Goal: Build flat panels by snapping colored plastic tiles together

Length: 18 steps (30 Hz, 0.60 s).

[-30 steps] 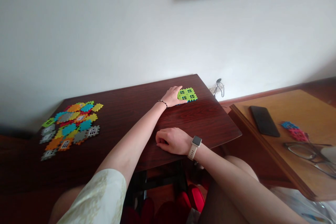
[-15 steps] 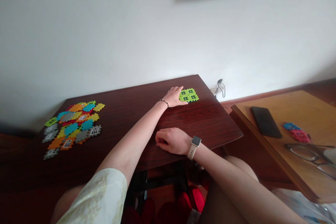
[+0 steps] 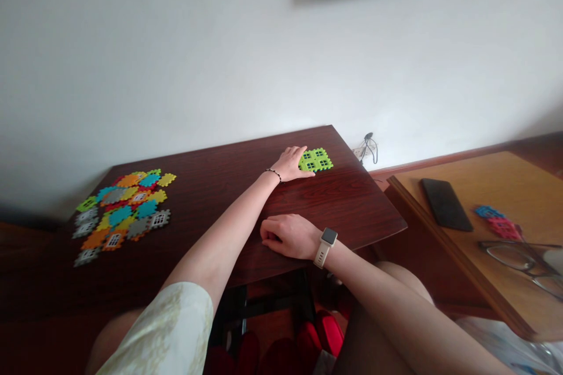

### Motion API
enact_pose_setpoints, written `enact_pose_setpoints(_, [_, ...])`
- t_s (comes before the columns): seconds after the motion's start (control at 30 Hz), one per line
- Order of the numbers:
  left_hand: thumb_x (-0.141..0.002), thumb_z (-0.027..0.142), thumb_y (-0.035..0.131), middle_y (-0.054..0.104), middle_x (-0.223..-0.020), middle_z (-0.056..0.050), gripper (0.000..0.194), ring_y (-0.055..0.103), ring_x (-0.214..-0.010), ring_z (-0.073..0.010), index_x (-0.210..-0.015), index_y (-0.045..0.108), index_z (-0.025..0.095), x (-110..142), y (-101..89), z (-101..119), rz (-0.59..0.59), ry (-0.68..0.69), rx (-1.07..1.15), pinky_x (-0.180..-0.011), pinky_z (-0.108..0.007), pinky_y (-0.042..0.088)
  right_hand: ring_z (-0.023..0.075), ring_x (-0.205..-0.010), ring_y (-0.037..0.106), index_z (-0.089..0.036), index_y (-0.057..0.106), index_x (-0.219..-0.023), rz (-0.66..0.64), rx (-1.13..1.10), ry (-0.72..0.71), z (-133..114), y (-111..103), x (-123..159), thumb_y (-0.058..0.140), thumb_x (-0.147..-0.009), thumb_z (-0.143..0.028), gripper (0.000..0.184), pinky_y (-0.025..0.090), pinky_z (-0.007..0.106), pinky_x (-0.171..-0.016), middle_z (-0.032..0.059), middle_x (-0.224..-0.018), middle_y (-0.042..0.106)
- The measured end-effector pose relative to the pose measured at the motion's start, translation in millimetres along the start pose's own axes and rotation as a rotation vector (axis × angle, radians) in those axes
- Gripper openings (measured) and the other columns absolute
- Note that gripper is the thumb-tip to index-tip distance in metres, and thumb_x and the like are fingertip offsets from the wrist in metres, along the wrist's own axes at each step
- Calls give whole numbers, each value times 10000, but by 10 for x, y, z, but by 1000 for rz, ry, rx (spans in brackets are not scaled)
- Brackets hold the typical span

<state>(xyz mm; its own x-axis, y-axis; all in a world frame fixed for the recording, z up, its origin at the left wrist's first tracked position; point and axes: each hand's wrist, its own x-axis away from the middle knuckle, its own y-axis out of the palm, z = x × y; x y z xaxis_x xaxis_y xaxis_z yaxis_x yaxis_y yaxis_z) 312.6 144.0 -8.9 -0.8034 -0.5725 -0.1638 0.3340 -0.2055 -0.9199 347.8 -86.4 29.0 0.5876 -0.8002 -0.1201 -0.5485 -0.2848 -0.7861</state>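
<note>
Green panel [image 3: 319, 159], four windows, sits near the 1 o'clock corner of the tabletop [image 3: 220, 176]. Left hand [image 3: 289, 164] is spread around its 9 o'clock end, thumb and fingertips at its edges, can't tell if it's squeezing. Dark wood stretches from there to the loose pieces [image 3: 127, 202] at 9 o'clock, too overlapped to count. Right hand [image 3: 290, 235], by the 5 o'clock edge, is loosely curled, fingertips hidden. One phone [image 3: 446, 204] at 4 o'clock.

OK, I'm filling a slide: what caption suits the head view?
Left hand at green window tiles, right hand curled on the dark table, mixed-colour tiles spread at far left.
</note>
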Motion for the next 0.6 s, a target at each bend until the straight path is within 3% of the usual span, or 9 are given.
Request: enact_pose_setpoints(0.6, [-793,730,805,417,-1701,-200,1169,371,-1581,-425,-1709,299,209,308,-89,-241,36,-25,60,-1327,-585,295,167,-853,649,-216,684,-1004,1,8,7,11,-1,9,698,-1023,-239,33,375,283,-717,27,-1032,744])
